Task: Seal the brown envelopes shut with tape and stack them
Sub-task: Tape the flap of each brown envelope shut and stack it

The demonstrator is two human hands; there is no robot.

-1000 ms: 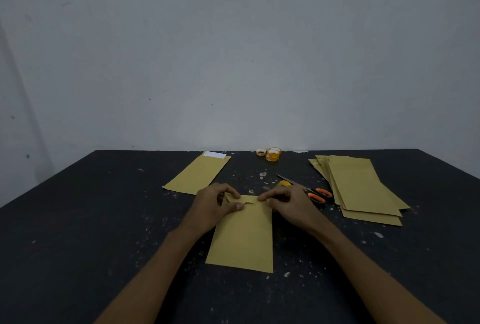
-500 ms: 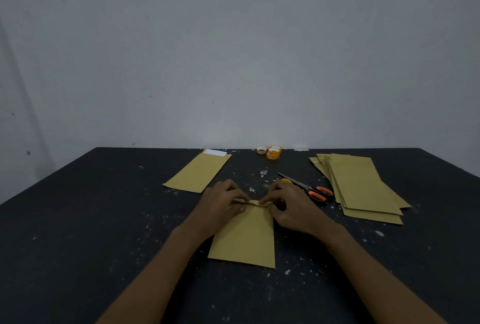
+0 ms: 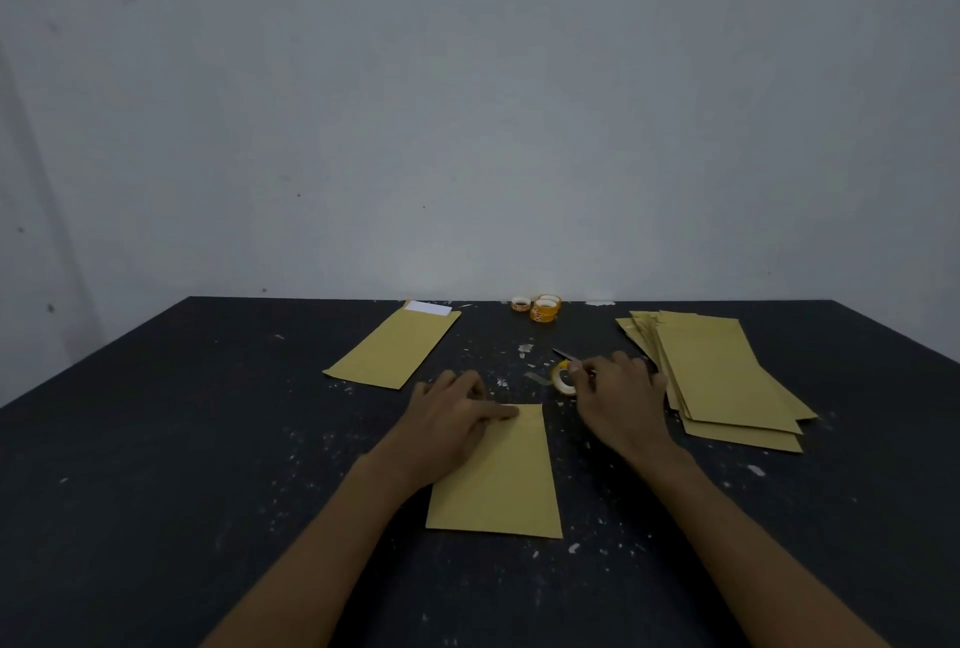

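A brown envelope (image 3: 501, 481) with its flap folded down lies in front of me on the black table (image 3: 156, 465). My left hand (image 3: 452, 418) presses on its top left corner, index finger stretched along the folded edge. My right hand (image 3: 618, 395) is to the right of the envelope, fingers curled round a small yellow tape roll (image 3: 562, 378). A pile of brown envelopes (image 3: 727, 377) lies at the right. One more envelope (image 3: 395, 348), with white paper showing at its open end, lies at the back left.
Two small tape rolls (image 3: 540, 307) stand at the table's far edge by the grey wall. A scissors blade (image 3: 563, 353) shows behind my right hand; the handles are hidden. Bits of white debris speckle the table.
The flap has been folded flat. My right hand left the envelope's top edge and moved right to the tape roll, covering the scissors' handles. My left hand stays on the fold.
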